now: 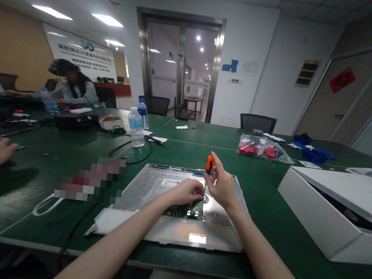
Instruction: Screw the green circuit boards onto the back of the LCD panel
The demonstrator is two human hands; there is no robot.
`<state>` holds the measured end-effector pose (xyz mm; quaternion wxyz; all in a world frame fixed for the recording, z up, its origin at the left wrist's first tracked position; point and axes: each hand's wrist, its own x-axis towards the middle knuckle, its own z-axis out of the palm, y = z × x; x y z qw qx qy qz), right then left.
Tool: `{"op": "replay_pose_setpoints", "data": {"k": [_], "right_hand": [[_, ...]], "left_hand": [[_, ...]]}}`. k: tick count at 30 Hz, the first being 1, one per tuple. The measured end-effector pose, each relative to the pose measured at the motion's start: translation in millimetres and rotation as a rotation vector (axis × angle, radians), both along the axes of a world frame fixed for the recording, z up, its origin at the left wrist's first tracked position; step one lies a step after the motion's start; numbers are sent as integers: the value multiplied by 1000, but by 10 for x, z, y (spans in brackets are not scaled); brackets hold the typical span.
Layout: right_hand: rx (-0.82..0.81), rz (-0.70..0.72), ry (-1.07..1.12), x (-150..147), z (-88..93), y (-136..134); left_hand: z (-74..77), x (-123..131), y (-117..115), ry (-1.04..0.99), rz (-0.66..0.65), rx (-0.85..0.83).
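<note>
Metal panel (153,185) lies on green office table (265,212).

No text is legible: the wall banner (81,54) shows blurred characters, and the red door sign (342,80) and the white label (170,182) on the metal panel (145,191) are too small.

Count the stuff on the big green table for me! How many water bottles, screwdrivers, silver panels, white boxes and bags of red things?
water bottles: 3
screwdriver with the orange handle: 1
silver panel: 1
white box: 1
bag of red things: 1
Total: 7
</note>
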<state>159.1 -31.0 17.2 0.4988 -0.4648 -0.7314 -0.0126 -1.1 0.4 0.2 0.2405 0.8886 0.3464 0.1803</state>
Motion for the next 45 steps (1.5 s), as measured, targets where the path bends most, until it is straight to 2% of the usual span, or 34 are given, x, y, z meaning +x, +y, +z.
{"op": "replay_pose_setpoints", "data": {"k": [29, 45], "right_hand": [[16, 27, 3, 6, -10, 23], [7, 52, 38, -3, -14, 0]], "left_hand": [[26, 5, -23, -16, 18, -12], [-16, 2, 8, -44, -12, -12]]}}
